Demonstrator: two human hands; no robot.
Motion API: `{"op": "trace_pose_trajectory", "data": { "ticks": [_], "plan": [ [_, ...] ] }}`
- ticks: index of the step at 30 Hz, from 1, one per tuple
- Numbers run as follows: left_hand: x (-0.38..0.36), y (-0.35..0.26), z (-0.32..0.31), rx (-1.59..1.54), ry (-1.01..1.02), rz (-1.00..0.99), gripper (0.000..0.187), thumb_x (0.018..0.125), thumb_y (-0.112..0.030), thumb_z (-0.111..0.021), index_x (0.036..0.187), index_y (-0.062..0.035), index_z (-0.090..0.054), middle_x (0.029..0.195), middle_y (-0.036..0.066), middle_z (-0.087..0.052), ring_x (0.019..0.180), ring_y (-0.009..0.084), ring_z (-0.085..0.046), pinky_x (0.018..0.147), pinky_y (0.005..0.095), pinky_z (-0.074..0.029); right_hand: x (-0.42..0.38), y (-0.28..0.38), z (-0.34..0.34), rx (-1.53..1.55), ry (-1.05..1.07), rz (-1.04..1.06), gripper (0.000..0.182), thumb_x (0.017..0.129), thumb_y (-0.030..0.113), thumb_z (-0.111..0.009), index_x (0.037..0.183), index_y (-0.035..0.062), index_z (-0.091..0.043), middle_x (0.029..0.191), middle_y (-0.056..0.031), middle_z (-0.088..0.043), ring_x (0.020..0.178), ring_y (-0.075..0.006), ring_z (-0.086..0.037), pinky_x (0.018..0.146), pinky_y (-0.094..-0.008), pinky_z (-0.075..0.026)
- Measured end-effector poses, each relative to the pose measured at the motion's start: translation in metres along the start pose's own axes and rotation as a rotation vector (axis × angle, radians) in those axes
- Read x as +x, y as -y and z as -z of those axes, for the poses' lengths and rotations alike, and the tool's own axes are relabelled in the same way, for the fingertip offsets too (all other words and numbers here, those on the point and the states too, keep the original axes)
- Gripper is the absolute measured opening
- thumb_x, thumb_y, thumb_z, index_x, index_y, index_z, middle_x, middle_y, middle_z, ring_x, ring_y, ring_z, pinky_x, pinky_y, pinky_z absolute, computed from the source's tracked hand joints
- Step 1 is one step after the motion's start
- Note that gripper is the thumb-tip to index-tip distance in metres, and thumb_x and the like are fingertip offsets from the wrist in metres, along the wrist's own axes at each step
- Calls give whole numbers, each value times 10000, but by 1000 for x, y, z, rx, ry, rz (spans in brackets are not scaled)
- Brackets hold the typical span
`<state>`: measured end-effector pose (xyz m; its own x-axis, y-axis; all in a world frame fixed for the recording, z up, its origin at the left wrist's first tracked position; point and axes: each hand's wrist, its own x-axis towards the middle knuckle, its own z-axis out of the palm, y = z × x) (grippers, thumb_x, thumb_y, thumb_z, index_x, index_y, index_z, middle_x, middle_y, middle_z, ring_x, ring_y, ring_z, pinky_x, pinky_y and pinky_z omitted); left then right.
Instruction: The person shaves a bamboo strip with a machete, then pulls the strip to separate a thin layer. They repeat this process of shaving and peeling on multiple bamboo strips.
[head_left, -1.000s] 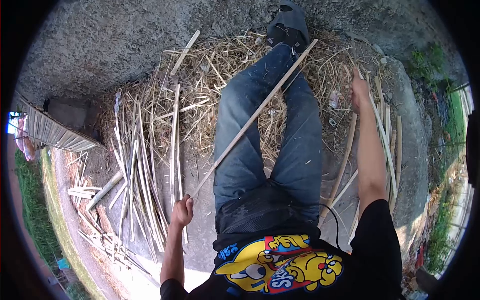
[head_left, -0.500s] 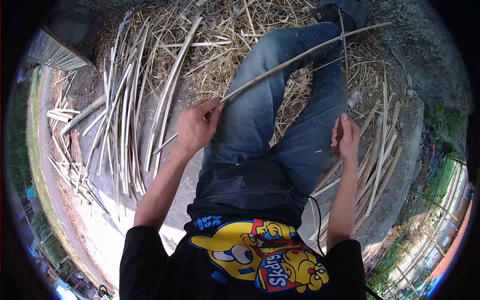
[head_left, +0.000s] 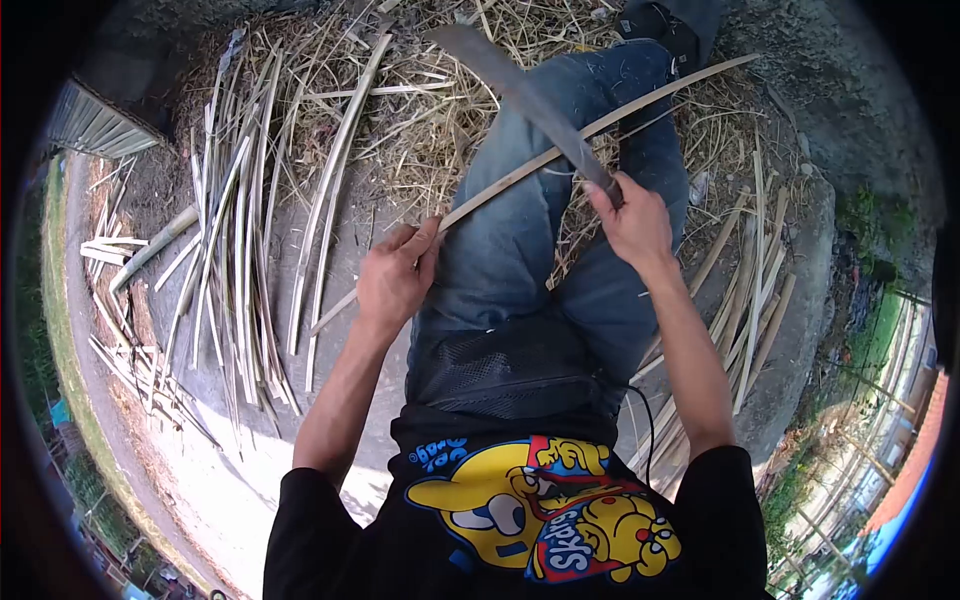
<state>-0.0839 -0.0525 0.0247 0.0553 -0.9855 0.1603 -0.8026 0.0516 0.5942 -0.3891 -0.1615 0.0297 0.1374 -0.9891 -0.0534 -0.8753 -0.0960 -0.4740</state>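
Note:
My left hand is closed around a long bamboo strip, thumb and forefinger pinching it near the left thigh. The strip runs up to the right over both jeans legs, and its short rear end sticks out below the wrist. In my right hand is a machete, fingers wrapped about its grip, which is mostly hidden. Its broad dark blade points up and left, crossing the strip over the legs with the flat side facing me.
Many split bamboo strips lie on the ground at left, with another bundle at right. Shavings cover the floor ahead. A slatted bamboo piece stands at upper left; a grey concrete edge runs along the right.
My right hand has moved left and slightly up; the machete, edge-on and upright before, now lies slanted across the strip with its flat showing. My left hand keeps its hold on the strip.

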Motion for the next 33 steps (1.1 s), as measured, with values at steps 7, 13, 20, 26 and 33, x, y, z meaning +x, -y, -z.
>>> {"op": "trace_pose_trajectory", "data": {
  "ticks": [7, 13, 20, 26, 33],
  "plan": [
    [-16, 0, 3, 149, -26, -84, 326, 896, -113, -693, 1215, -175, -721, 847, 62, -667, 657, 282, -668, 587, 423, -551, 35, -69, 33, 213, -39, -195, 619, 1012, 531, -551, 756, -29, -614, 559, -141, -518, 538, -294, -535, 568, -421, -424],
    [-13, -8, -4, 75, -33, -68, 291, 904, -121, -699, 1193, -142, -729, 793, 71, -640, 629, 277, -649, 568, 415, -527, -32, 48, -11, -41, 291, 146, 636, 930, 684, -546, 870, 57, -627, 641, -184, -647, 719, -453, -674, 643, -551, -531],
    [-42, 42, 22, 33, -5, -185, 309, 897, -71, -727, 1205, -91, -720, 753, 109, -631, 593, 281, -626, 533, 412, -492, 8, -33, 8, -203, -15, 320, 608, 900, 687, -588, 891, 83, -657, 646, -189, -640, 721, -443, -673, 620, -500, -533],
    [-31, 33, 21, 141, -64, -176, 315, 889, -81, -729, 1202, -118, -721, 763, 76, -643, 587, 280, -632, 533, 409, -513, 7, -3, 5, -41, 99, 146, 645, 916, 706, -539, 937, 78, -684, 682, -195, -663, 733, -436, -684, 633, -528, -540],
    [-54, 37, 11, 231, -77, -270, 387, 852, -38, -739, 1228, -127, -713, 821, 34, -652, 650, 225, -651, 529, 386, -517, -17, 29, 4, -75, 218, 88, 646, 925, 705, -525, 926, 73, -658, 720, -207, -683, 758, -468, -677, 662, -576, -531]
  ]
}}
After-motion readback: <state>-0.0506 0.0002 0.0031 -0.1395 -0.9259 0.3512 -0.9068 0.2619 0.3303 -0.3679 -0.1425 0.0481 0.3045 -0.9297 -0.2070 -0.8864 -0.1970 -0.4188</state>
